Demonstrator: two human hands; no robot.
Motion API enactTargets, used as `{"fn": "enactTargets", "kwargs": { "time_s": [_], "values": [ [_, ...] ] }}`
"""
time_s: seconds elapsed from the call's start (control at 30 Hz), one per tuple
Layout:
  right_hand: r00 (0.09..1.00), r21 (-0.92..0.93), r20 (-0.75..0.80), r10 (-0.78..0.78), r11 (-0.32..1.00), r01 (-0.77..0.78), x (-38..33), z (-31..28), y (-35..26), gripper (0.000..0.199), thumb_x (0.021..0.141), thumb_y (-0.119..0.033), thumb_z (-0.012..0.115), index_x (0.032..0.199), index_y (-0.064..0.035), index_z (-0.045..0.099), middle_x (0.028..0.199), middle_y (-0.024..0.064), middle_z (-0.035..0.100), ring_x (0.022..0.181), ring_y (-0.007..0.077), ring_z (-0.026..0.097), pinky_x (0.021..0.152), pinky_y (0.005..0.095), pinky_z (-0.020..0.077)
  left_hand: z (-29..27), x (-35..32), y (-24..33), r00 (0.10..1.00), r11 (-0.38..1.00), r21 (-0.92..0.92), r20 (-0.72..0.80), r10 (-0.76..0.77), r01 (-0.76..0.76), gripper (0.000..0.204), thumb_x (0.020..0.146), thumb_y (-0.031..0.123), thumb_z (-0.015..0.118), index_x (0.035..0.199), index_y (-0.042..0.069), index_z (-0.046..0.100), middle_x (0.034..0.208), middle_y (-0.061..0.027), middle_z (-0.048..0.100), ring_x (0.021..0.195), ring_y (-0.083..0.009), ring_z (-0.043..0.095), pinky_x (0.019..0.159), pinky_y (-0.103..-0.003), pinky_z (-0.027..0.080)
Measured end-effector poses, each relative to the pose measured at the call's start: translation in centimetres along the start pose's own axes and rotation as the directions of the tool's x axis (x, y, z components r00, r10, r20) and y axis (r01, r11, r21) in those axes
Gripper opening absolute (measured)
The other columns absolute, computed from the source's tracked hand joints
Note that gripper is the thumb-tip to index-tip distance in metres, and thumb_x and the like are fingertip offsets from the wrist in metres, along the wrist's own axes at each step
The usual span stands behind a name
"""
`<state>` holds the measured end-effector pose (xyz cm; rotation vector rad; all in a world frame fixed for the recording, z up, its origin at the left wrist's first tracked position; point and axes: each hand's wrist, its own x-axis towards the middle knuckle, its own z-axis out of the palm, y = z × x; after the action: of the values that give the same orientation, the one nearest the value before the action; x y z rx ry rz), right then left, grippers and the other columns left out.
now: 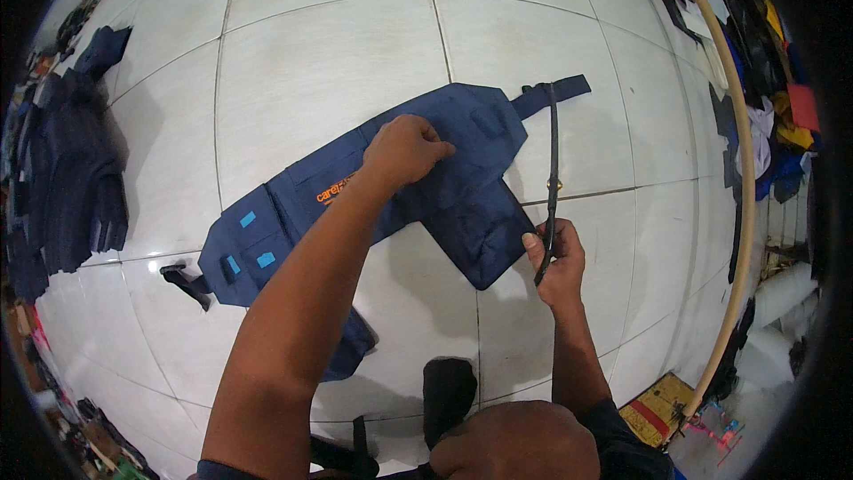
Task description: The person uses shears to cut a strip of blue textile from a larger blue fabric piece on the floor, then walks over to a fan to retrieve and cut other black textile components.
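A navy cloth piece (462,180) is spread on the white tiled floor (329,44), slanted from near left to far right, and is judged light, soft and hardly fragile, best gripped by an edge or the far-right strap (576,86). What look like dark scissors (553,147), seen edge-on, are clasped between the right hand's (558,260) thumb and fingers. Whether cloth is pinched by the left hand's (407,151) curled fingers cannot be told, and the orange print (330,191) is partly hidden by the left forearm (298,311).

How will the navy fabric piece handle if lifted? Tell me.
The navy fabric piece will probably sag, since creases cross it. It looks light, lying thin and flat on the tiles. The bent strap at its left end would likely dangle.
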<state>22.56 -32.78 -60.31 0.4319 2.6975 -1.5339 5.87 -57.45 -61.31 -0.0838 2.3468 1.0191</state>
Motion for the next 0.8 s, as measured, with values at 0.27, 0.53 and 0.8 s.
{"fn": "enactTargets", "kwargs": {
  "time_s": [0.27, 0.53, 0.8],
  "values": [
    [0.999, -0.006, 0.046, 0.010, 1.000, -0.010, 0.0, -0.7, 0.7, 0.032, 0.085, -0.024, 0.077, 0.096, -0.0007, 0.057, 0.071, 0.0026, 0.059, 0.065, 0.0104, 0.053, 0.063, 0.0267, 0.0454, 0.5, 1.1, 2.3, 0.996, 0.856, 0.512, -0.090, -0.023, 0.066, 0.057, 0.071, 0.048, 0.082, 0.106, 0.005, 0.069, 0.109, -0.0139, 0.069, 0.103, -0.0299, 0.067, 0.085, -0.043, 0.054],
    [0.999, -0.146, -0.001, -0.039, 0.989, 0.039, 4.1, 0.0, -1.7, 0.044, 0.081, -0.035, 0.081, 0.097, -0.0010, 0.057, 0.074, 0.0056, 0.061, 0.070, 0.0141, 0.059, 0.064, 0.0301, 0.0485, -0.8, 3.0, 3.8, 0.987, 0.811, 0.570, -0.006, -0.161, 0.136, 0.073, 0.063, 0.053, 0.086, 0.117, 0.007, 0.067, 0.115, -0.0112, 0.069, 0.108, -0.0286, 0.066, 0.087, -0.041, 0.053],
    [0.993, -0.531, 0.116, -0.011, 0.844, 0.071, 12.4, 8.3, -4.9, 0.062, 0.069, -0.038, 0.086, 0.104, -0.0009, 0.051, 0.082, 0.0176, 0.066, 0.082, 0.0340, 0.069, 0.069, 0.0445, 0.0520, -0.5, 4.0, 1.9, 0.993, 0.792, 0.599, -0.058, -0.106, 0.120, 0.065, 0.066, 0.053, 0.084, 0.111, 0.008, 0.070, 0.109, -0.0102, 0.071, 0.104, -0.0263, 0.068, 0.085, -0.038, 0.055]
  ]
}}
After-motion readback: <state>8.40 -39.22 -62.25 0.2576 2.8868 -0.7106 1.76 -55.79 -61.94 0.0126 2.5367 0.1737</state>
